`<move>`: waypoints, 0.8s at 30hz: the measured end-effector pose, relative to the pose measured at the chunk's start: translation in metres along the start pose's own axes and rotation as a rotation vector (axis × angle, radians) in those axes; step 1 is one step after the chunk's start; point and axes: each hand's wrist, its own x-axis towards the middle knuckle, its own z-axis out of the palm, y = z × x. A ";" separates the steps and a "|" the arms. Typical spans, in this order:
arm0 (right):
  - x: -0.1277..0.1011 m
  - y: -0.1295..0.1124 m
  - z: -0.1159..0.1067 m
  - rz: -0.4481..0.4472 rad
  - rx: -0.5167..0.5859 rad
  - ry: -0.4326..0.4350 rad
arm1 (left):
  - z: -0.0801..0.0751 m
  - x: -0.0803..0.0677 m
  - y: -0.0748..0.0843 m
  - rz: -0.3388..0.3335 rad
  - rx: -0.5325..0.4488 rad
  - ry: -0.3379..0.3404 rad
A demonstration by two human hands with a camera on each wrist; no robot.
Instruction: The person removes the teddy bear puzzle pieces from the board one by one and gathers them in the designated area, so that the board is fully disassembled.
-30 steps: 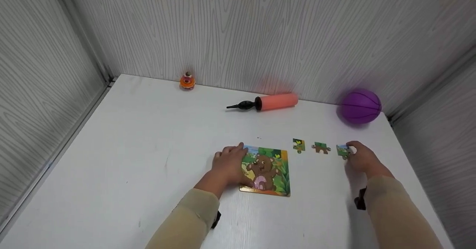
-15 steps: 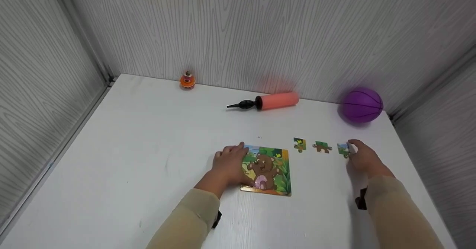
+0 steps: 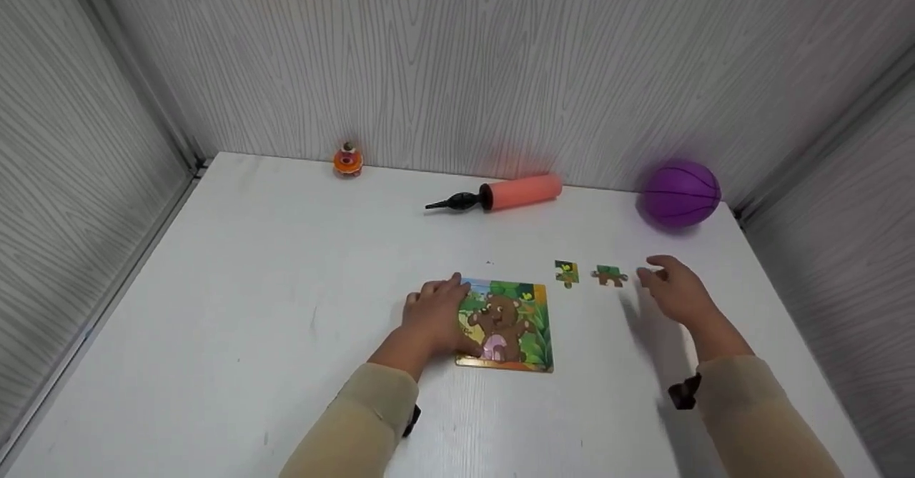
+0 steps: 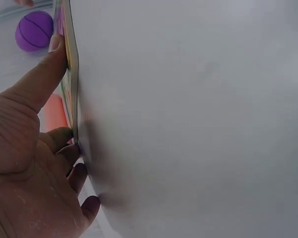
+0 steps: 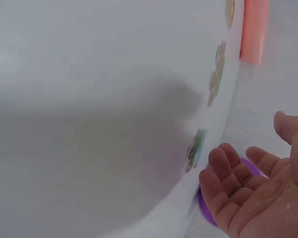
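Note:
A square jigsaw puzzle with a brown bear picture lies on the white table. My left hand holds it by the left side, thumb over the face near the lower edge and fingers at the upper left corner. In the left wrist view the thumb overlaps the puzzle's edge, and the other fingertips meet the tabletop. My right hand is raised over the table with loosely curved fingers and nothing in it. Beside it lies a loose puzzle piece, hidden behind this hand in the head view.
A bear-brown piece and a green-yellow piece lie right of the puzzle. Along the back stand a small orange toy figure, a red hand pump and a purple ball. Grey panels wall the table in.
The right hand has come off the rightmost puzzle piece and lifted slightly up and left. The left hand stays on the puzzle. The head view has shifted a little.

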 end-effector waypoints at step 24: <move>-0.026 -0.094 0.119 -0.008 -0.085 -0.107 | -0.002 -0.003 0.016 0.007 0.072 0.015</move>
